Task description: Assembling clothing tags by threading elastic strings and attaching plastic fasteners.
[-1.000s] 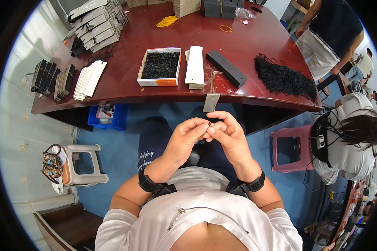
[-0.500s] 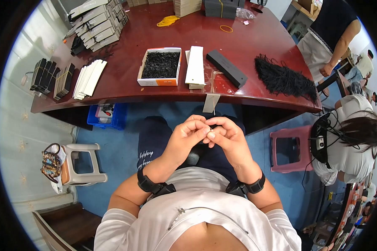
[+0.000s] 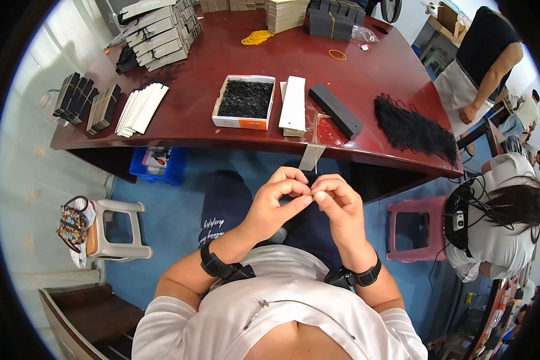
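Observation:
In front of my body, just off the table's near edge, my left hand (image 3: 281,197) and my right hand (image 3: 341,204) meet with thumbs and fingertips pinched together. What they pinch is too small to make out. Just beyond my fingers, a grey plate (image 3: 311,158) with a thin bent wire (image 3: 319,123) is at the table edge. Past it lie a stack of white card strips (image 3: 292,107) and a long dark grey block (image 3: 336,111). An open white-and-orange box (image 3: 241,123) holds a heap of small black cord pieces (image 3: 245,99).
A bundle of black cords (image 3: 411,127) lies on the red table (image 3: 192,129) at right. At left are fanned white strips (image 3: 141,110) and banded dark bundles (image 3: 75,99). Yellow rubber bands (image 3: 258,38) and stacked cards stand farther back. Other people and a pink stool (image 3: 417,228) are at right.
The view has shifted a little, so the table and its things sit lower and farther right. My hands are still pinched together, with the fingers slightly rearranged.

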The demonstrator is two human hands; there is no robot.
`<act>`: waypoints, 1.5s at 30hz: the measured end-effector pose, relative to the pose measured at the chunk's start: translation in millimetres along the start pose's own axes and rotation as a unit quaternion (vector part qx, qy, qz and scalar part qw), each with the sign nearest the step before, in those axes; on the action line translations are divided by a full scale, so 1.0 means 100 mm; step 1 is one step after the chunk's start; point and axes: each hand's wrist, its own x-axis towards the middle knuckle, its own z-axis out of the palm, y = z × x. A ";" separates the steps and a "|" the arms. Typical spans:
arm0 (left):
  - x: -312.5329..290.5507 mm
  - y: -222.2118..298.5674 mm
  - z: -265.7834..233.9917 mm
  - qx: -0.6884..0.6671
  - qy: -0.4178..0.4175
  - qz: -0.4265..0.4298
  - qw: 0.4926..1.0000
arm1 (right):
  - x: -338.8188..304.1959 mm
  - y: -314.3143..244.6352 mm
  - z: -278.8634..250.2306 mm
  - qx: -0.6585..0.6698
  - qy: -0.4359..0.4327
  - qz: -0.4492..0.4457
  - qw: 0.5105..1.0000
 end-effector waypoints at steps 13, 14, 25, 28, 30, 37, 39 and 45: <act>0.13 0.41 -0.21 0.144 -0.091 0.029 0.985 | 0.06 -0.18 -0.08 0.120 -0.133 0.084 0.980; 0.14 0.42 -0.16 0.115 -0.102 0.043 0.987 | 0.05 -0.20 -0.07 0.119 -0.130 0.086 0.981; 0.08 0.35 -0.08 0.141 -0.085 0.128 0.978 | 0.02 -0.18 -0.05 0.096 -0.164 0.106 0.976; 0.07 0.33 -0.04 0.210 -0.035 0.171 0.962 | 0.01 -0.17 -0.06 0.089 -0.124 0.114 0.982; 0.07 0.30 -0.02 0.227 -0.025 0.194 0.954 | 0.00 -0.16 -0.07 0.044 -0.103 0.129 0.985; 0.16 0.36 -0.08 0.165 -0.050 0.097 0.980 | -0.01 -0.12 -0.11 0.035 -0.045 0.140 0.989; 0.36 0.50 -0.29 0.216 -0.043 0.104 0.970 | -0.02 -0.11 -0.15 0.022 -0.037 0.137 0.990; 1.14 0.75 -1.00 0.481 0.037 0.050 0.875 | -0.09 -0.05 -0.18 0.013 -0.042 0.146 0.988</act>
